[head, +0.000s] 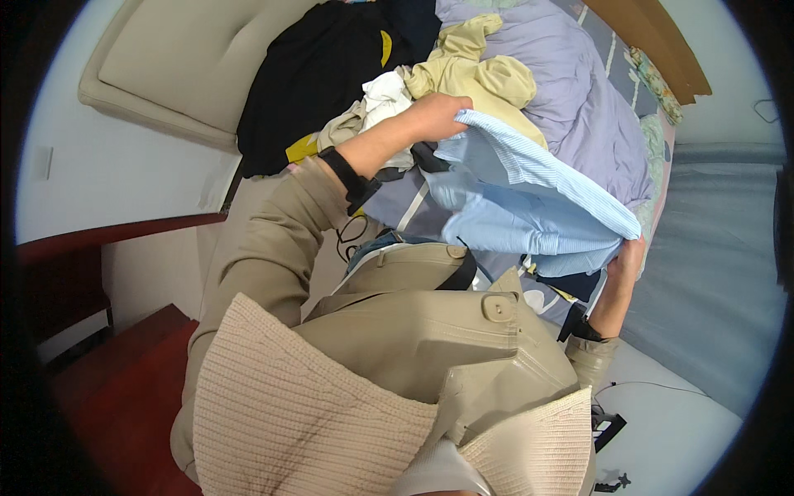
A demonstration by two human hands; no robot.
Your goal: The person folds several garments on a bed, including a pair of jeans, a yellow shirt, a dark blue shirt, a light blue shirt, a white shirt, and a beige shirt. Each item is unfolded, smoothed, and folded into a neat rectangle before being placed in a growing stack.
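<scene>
A light-blue striped shirt (533,204) is stretched in the air between my two hands, above the edge of a bed. My left hand (439,115) grips one end of its upper edge, with the cloth hanging down from there. At the other end, lower right, my right hand (626,255) is closed on the cloth; its fingers are partly hidden. Just beyond my left hand lie a pale yellow garment (490,87) and a crumpled white garment (386,99). A black garment (322,80) with yellow parts spreads to the left of them.
A lilac quilt (577,105) is heaped on the bed. The beige padded headboard or seat back (180,56) stands at upper left, beside a white surface (111,161). Grey-blue curtains (713,248) hang at right. Dark clothes (577,285) lie under the shirt.
</scene>
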